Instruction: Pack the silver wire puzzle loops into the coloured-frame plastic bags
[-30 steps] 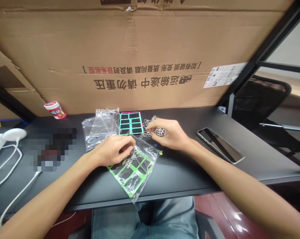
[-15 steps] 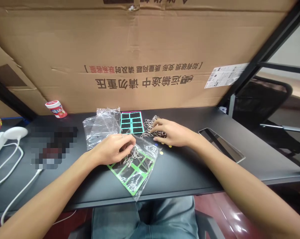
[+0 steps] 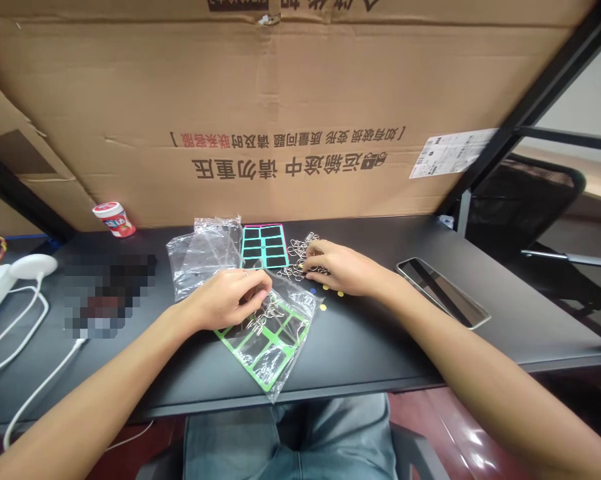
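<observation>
the clear bag [image 3: 304,299] lies on the counter [image 3: 360,353], a green grid card [image 3: 273,339] and some metal bits [image 3: 258,324] showing through it. the left hand [image 3: 234,298] seems to pinch its upper edge with bent fingers. just beyond, the right hand [image 3: 338,267] curls its fingers into a heap of wire pieces [image 3: 296,250]; whether they grip any, i cannot tell. the step looks like picking from the heap; the next move calls for teasing pieces free without scattering the yellow discs [image 3: 323,307] nearby.
</observation>
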Motion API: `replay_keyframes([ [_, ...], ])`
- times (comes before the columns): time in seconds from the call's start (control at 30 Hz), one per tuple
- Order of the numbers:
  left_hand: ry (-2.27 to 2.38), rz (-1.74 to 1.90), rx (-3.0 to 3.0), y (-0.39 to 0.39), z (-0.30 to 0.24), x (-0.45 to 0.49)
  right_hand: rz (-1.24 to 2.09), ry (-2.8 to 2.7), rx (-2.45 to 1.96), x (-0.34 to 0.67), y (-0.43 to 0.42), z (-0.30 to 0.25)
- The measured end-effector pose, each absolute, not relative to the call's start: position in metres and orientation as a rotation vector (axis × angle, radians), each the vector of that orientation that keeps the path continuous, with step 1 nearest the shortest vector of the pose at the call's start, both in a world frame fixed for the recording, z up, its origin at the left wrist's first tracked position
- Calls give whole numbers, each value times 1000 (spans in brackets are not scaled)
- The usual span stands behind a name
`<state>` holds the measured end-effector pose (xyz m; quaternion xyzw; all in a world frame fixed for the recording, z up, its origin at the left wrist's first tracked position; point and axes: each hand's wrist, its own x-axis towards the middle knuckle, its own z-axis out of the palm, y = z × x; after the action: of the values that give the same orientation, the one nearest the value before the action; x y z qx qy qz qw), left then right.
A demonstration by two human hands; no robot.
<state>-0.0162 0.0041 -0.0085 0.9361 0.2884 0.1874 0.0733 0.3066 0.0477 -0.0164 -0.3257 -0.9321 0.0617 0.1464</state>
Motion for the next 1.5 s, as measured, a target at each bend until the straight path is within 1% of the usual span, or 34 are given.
replay_keyframes([
  [0.23, 859, 564, 2812, 5, -10, -15, 82, -2641, -860, 303, 45, -18],
  [0.37, 861, 569, 2810, 4, -8, -15, 74, -2716, -805, 300, 44, -18],
  [0.67, 853, 547, 2816, 4, -9, -15, 6, -2751, -867, 298, 42, -14],
  [0.8, 862, 540, 2815, 4, -10, -16, -12, -2591, -979, 299, 41, -12],
  [0.97, 850, 536, 2821, 4, -10, -16, 97, -2216, -1035, 294, 38, -12],
  [1.07, 836, 548, 2824, 3, -10, -15, 198, -2144, -888, 287, 31, -13],
  [1.17, 811, 585, 2827, 4, -10, -15, 390, -2361, -497, 280, 25, -13],
  [1.23, 808, 607, 2832, 4, -9, -15, 475, -2446, -331, 281, 24, -13],
  [1.3, 814, 616, 2838, 3, -9, -16, 425, -2415, -388, 287, 29, -10],
  [1.4, 816, 614, 2842, 2, -8, -16, 254, -2366, -664, 304, 39, -5],
  [1.5, 814, 605, 2840, 2, -7, -16, 235, -2542, -853, 318, 47, -3],
])
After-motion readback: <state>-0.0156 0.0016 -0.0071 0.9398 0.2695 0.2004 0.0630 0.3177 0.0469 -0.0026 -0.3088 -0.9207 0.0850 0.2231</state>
